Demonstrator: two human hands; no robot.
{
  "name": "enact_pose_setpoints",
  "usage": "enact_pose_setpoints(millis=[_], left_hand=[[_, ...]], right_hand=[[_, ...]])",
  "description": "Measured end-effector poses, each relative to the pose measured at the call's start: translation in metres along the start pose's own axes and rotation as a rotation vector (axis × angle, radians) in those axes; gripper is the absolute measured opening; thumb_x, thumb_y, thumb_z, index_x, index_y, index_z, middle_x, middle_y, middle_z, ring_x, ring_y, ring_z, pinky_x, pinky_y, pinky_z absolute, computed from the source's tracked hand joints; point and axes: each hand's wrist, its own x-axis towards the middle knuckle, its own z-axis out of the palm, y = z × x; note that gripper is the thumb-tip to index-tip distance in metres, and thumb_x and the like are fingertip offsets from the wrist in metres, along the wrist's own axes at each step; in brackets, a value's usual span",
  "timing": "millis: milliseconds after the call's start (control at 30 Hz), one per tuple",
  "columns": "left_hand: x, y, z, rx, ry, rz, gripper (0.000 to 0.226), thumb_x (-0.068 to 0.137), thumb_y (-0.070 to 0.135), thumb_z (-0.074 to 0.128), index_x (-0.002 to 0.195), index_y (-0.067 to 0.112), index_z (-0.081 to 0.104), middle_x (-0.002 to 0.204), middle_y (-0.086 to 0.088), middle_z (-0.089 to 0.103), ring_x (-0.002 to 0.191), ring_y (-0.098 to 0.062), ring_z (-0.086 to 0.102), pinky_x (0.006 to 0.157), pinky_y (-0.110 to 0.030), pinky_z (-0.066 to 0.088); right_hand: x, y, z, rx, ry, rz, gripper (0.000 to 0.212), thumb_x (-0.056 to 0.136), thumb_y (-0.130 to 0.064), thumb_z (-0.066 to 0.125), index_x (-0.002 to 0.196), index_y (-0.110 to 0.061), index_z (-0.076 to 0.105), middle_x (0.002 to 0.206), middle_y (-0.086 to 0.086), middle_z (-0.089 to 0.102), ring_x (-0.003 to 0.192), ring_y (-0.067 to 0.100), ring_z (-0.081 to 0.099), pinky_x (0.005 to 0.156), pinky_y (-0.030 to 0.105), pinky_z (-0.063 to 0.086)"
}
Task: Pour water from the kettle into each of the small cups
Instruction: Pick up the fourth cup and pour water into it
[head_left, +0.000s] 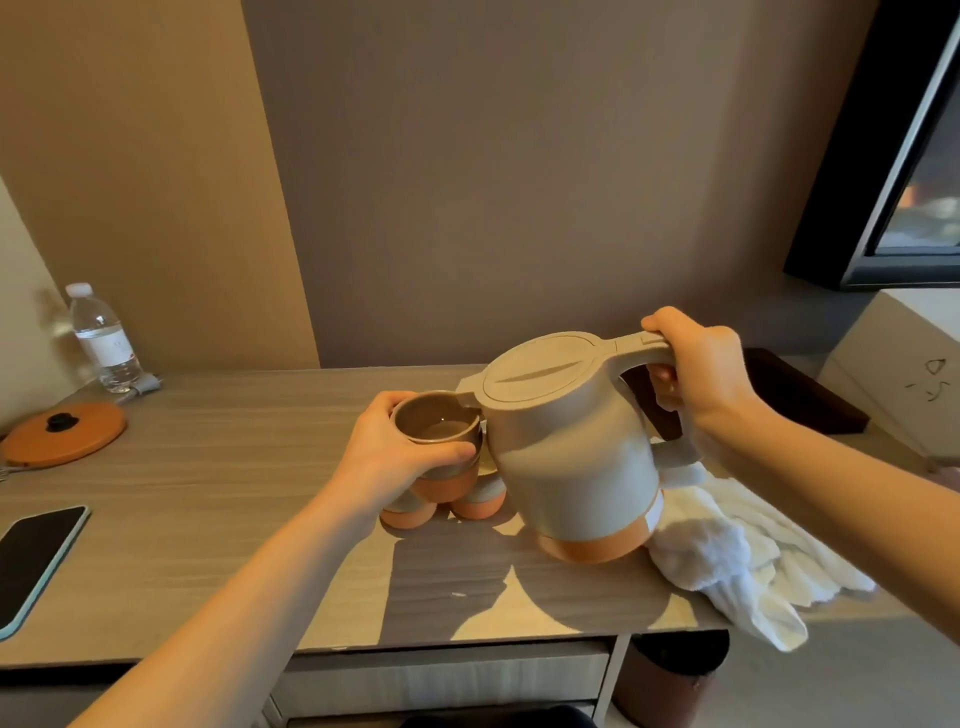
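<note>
On the wooden desk (208, 467), the beige kettle (566, 441) tilts left, handle wrapped by the right hand (696, 364). Its spout meets the rim of a raised cup (441, 431), gripped by the left hand's (384, 447) fingers. 2 cups (478, 504) sit beneath.

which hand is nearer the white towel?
Right. The right hand grips the kettle handle just above the white towel; the left hand holds a cup beyond the kettle.
</note>
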Motion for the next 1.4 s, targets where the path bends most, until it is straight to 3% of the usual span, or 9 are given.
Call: enact_pose_setpoints(millis=[300, 433, 600, 900, 1067, 1233, 1400], left_hand=[[0.034, 0.006, 0.000, 0.010, 0.078, -0.023, 0.070, 0.060, 0.029, 0.093, 0.116, 0.027, 0.050, 0.098, 0.016, 0.054, 0.087, -0.002, 0.051, 0.065, -0.022, 0.041], [0.062, 0.004, -0.001, 0.062, 0.122, -0.031, 0.075, 0.066, 0.028, 0.089, 0.127, 0.022, 0.045, 0.114, 0.005, 0.052, 0.105, -0.015, 0.047, 0.079, -0.030, 0.041], [0.102, -0.006, -0.004, 0.146, 0.184, -0.065, 0.081, 0.070, 0.029, 0.087, 0.136, 0.018, 0.042, 0.128, -0.005, 0.051, 0.114, -0.022, 0.048, 0.083, -0.034, 0.044], [0.139, -0.041, 0.000, 0.308, 0.123, -0.242, 0.078, 0.072, 0.020, 0.086, 0.135, 0.011, 0.040, 0.132, -0.013, 0.051, 0.123, -0.031, 0.049, 0.087, -0.036, 0.045], [0.141, -0.054, 0.005, 0.388, 0.092, -0.292, 0.078, 0.072, 0.020, 0.086, 0.133, 0.006, 0.041, 0.121, -0.013, 0.053, 0.120, -0.032, 0.052, 0.082, -0.035, 0.044], [0.144, -0.063, 0.008, 0.436, 0.040, -0.315, 0.075, 0.066, 0.026, 0.090, 0.126, 0.006, 0.048, 0.112, -0.011, 0.060, 0.099, -0.025, 0.058, 0.074, -0.033, 0.048], [0.147, -0.070, 0.009, 0.456, 0.013, -0.339, 0.072, 0.062, 0.028, 0.092, 0.121, 0.008, 0.055, 0.110, -0.013, 0.065, 0.101, -0.028, 0.063, 0.077, -0.035, 0.052]], right_hand=[[0.011, 0.015, -0.001, 0.126, 0.051, 0.054, 0.032, 0.078, -0.031, 0.059, 0.055, -0.008, 0.055, 0.048, 0.003, 0.043, 0.039, 0.008, 0.033, 0.047, 0.026, 0.030], [0.016, 0.018, -0.001, 0.102, 0.061, 0.064, 0.033, 0.081, -0.028, 0.058, 0.055, -0.008, 0.056, 0.045, 0.000, 0.043, 0.037, 0.006, 0.034, 0.047, 0.024, 0.031], [0.023, 0.027, -0.005, 0.057, 0.071, 0.064, 0.031, 0.084, -0.028, 0.058, 0.062, -0.007, 0.061, 0.046, -0.001, 0.046, 0.041, 0.007, 0.038, 0.049, 0.023, 0.034], [0.034, 0.046, -0.008, 0.091, 0.086, 0.148, 0.033, 0.087, -0.028, 0.058, 0.060, -0.009, 0.061, 0.047, 0.001, 0.046, 0.044, 0.009, 0.038, 0.049, 0.024, 0.033], [0.036, 0.052, -0.007, 0.100, 0.074, 0.155, 0.035, 0.088, -0.029, 0.056, 0.059, -0.009, 0.059, 0.044, 0.000, 0.045, 0.039, 0.007, 0.037, 0.049, 0.024, 0.033], [0.036, 0.056, -0.007, 0.122, 0.067, 0.164, 0.034, 0.087, -0.029, 0.056, 0.060, -0.009, 0.059, 0.044, 0.000, 0.044, 0.039, 0.007, 0.036, 0.048, 0.025, 0.032], [0.035, 0.060, -0.008, 0.088, 0.061, 0.152, 0.033, 0.088, -0.029, 0.056, 0.064, -0.006, 0.062, 0.047, 0.003, 0.045, 0.041, 0.008, 0.039, 0.049, 0.025, 0.034]])
